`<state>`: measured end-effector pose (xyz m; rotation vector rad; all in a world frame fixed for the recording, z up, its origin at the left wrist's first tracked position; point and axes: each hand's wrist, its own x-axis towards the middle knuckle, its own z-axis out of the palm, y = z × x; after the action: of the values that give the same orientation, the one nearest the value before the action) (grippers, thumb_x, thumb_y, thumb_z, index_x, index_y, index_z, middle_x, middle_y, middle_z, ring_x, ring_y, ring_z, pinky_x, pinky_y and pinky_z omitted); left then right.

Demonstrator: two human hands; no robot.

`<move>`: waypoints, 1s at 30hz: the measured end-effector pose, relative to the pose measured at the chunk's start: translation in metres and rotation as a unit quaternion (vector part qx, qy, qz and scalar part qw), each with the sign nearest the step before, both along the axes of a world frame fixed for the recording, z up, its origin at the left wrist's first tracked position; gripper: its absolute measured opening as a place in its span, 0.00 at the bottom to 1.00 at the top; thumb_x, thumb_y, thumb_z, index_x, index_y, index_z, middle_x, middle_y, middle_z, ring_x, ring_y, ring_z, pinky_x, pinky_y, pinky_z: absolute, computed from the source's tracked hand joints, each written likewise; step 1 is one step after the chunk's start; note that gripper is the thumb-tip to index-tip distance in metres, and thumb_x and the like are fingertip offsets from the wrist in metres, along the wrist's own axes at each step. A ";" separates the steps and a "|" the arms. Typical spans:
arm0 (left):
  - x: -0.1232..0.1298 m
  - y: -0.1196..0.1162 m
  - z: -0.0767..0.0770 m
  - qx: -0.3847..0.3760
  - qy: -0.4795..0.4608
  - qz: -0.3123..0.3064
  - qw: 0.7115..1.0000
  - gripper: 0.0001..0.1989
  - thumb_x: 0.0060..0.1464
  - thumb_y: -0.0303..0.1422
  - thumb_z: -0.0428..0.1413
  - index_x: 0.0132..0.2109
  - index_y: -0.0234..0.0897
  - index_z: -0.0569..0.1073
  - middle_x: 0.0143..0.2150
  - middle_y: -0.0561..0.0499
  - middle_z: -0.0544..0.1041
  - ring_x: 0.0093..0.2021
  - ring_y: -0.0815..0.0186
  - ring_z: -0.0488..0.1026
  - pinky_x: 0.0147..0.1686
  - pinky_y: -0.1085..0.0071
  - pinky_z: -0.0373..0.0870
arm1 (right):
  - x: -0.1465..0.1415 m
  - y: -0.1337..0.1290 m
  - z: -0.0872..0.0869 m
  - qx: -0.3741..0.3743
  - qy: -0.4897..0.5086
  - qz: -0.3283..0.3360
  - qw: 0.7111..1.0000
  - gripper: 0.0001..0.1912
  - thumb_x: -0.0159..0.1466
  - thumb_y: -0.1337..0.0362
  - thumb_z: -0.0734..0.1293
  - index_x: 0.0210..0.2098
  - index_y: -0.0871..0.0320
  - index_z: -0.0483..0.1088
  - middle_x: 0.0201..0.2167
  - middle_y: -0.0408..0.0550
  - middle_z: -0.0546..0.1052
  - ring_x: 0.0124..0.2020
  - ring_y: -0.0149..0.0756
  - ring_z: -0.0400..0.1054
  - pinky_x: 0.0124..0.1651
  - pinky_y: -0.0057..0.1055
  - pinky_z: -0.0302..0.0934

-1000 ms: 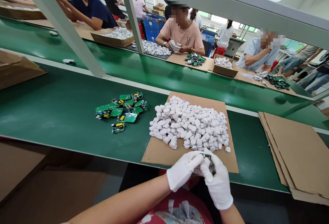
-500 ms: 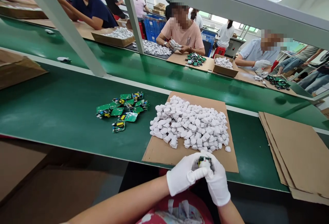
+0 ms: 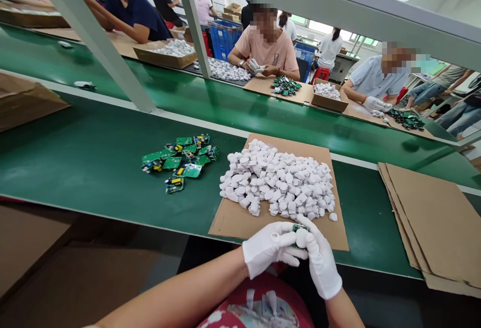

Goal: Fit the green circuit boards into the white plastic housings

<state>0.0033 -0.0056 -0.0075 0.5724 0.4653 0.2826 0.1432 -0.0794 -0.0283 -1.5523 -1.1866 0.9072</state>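
Circuit board (image 3: 299, 227), one: your left hand (image 3: 266, 249) and right hand (image 3: 321, 263) are grasping it in their fingers (image 3: 288, 239), probably for steadiness, beside cardboard (image 3: 230, 221) seemingly keeping white pieces (image 3: 278, 178) together.

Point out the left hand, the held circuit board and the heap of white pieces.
Left hand (image 3: 267, 247): head view, on the middle of the hand.
Held circuit board (image 3: 299, 227): head view, on its small visible green part.
Heap of white pieces (image 3: 280, 180): head view, near its middle.

From above and behind the left hand (image 3: 266, 248) and right hand (image 3: 321, 262), the head view faces forward and down across the table (image 3: 86, 167).
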 end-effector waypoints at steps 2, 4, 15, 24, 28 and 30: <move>-0.001 -0.003 -0.001 -0.029 -0.017 0.004 0.999 0.16 0.47 0.38 0.61 0.41 0.34 0.71 0.32 0.50 0.72 0.29 0.69 0.74 0.29 0.75 0.69 | 0.000 -0.001 0.002 0.009 -0.044 0.000 0.999 0.24 0.66 0.52 0.54 0.56 0.56 0.65 0.47 0.50 0.75 0.48 0.41 0.69 0.51 0.35 0.64; -0.002 -0.007 -0.003 -0.062 -0.036 0.011 0.997 0.19 0.46 0.39 0.62 0.44 0.36 0.70 0.33 0.51 0.72 0.29 0.68 0.75 0.28 0.75 0.69 | 0.000 -0.002 0.005 0.010 -0.086 0.008 0.996 0.23 0.67 0.53 0.53 0.56 0.55 0.64 0.48 0.50 0.75 0.47 0.40 0.70 0.49 0.34 0.65; -0.002 -0.012 0.001 -0.013 -0.067 0.008 0.998 0.19 0.47 0.44 0.59 0.31 0.28 0.71 0.31 0.42 0.76 0.28 0.69 0.73 0.27 0.77 0.66 | 0.000 -0.004 0.015 -0.025 -0.257 0.067 0.964 0.26 0.59 0.61 0.60 0.57 0.53 0.63 0.45 0.50 0.77 0.43 0.44 0.72 0.46 0.39 0.66; -0.006 0.003 0.009 0.003 0.016 -0.021 1.000 0.23 0.41 0.43 0.63 0.42 0.33 0.72 0.33 0.47 0.74 0.30 0.68 0.73 0.30 0.74 0.69 | -0.004 0.002 0.011 -0.020 0.004 0.016 1.000 0.26 0.64 0.52 0.58 0.58 0.56 0.62 0.52 0.52 0.72 0.54 0.43 0.65 0.54 0.37 0.62; -0.004 0.001 0.004 0.073 0.048 -0.005 0.996 0.22 0.41 0.44 0.63 0.39 0.31 0.72 0.30 0.46 0.75 0.29 0.67 0.73 0.28 0.75 0.69 | -0.010 0.001 0.006 -0.025 0.025 -0.007 0.999 0.23 0.63 0.52 0.61 0.54 0.55 0.66 0.49 0.52 0.75 0.52 0.43 0.66 0.55 0.39 0.62; -0.002 -0.001 0.003 0.104 0.078 0.014 0.991 0.21 0.42 0.43 0.62 0.39 0.32 0.72 0.29 0.48 0.74 0.26 0.69 0.72 0.27 0.75 0.68 | -0.013 0.000 0.003 -0.018 0.040 -0.010 0.999 0.23 0.64 0.53 0.60 0.55 0.55 0.66 0.50 0.52 0.74 0.52 0.43 0.66 0.56 0.39 0.61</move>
<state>0.0013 -0.0062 -0.0046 0.7961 0.6001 0.3155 0.1301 -0.0797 -0.0253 -1.5390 -1.1023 0.9742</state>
